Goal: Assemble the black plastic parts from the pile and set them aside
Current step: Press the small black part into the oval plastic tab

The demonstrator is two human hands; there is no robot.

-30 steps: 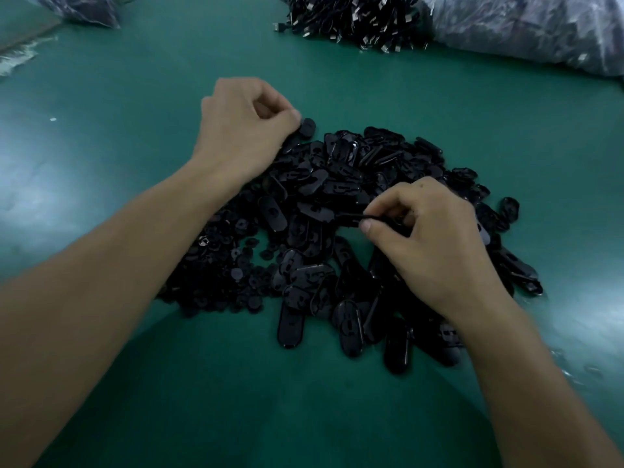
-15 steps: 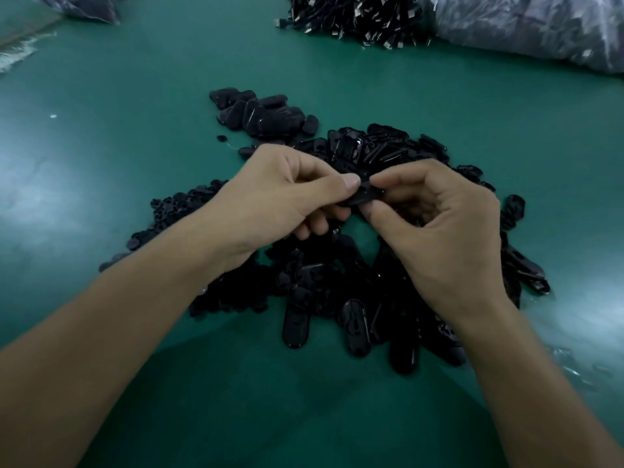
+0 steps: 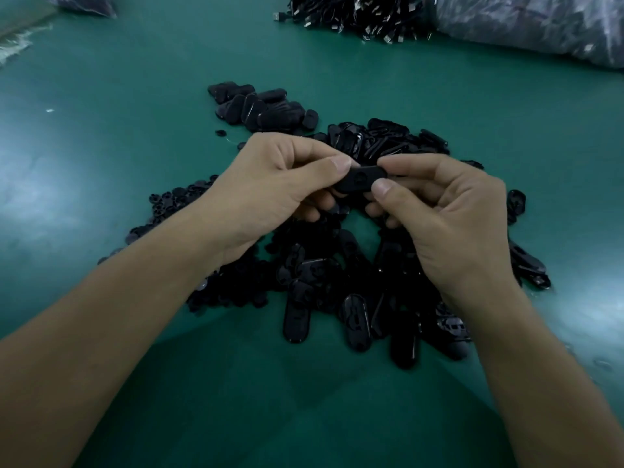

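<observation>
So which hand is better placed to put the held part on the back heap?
Probably the left hand: the heap lies just beyond it, farther from the right hand; both pinch the part.

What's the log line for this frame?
left hand: pinches oval part | right hand: pinches it | over pile | stage: assembling

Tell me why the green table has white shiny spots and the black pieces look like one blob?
Head view: light bouncing off the green table makes pale patches left and right; dim light makes the black pile merge into one dark mass; a shadow darkens the near table; the held part between the left hand and right hand looks fairly sharp.
</observation>
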